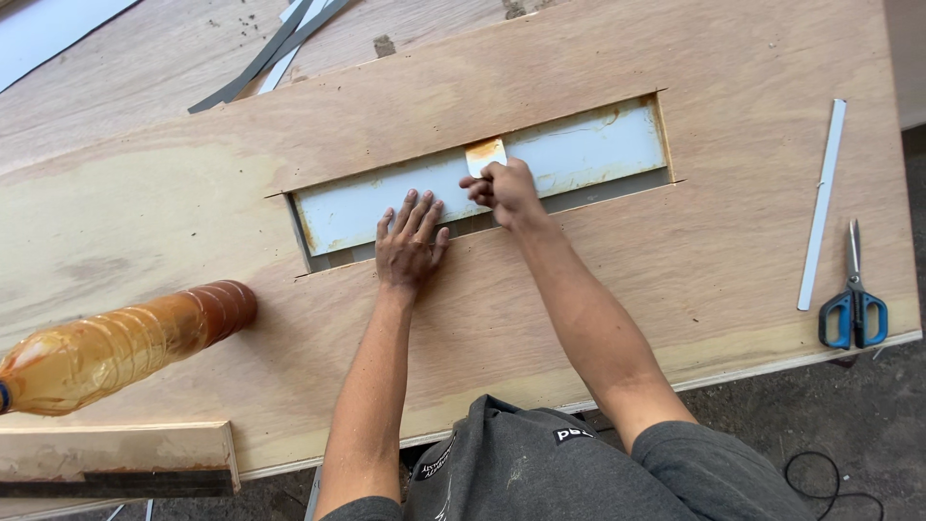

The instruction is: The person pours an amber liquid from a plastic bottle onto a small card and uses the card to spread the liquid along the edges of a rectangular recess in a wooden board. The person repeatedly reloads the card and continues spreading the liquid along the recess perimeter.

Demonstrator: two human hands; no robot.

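Note:
A long rectangular cut-out in the plywood board (pixel 675 260) holds a pale grey laminate strip (pixel 579 150) with amber glue along its edges. My left hand (pixel 410 241) lies flat, fingers spread, on the strip's lower edge near the middle. Just to its right, my right hand (pixel 506 190) is closed on a small glue-stained scraper card (pixel 484 152) whose blade rests on the strip.
A plastic bottle of amber glue (pixel 116 345) lies on its side at the left. A wooden offcut (pixel 116 458) sits at the bottom left. Blue-handled scissors (pixel 854 299) and a thin white strip (pixel 822 203) lie at the right edge. Grey strips (pixel 265 53) lie at the top.

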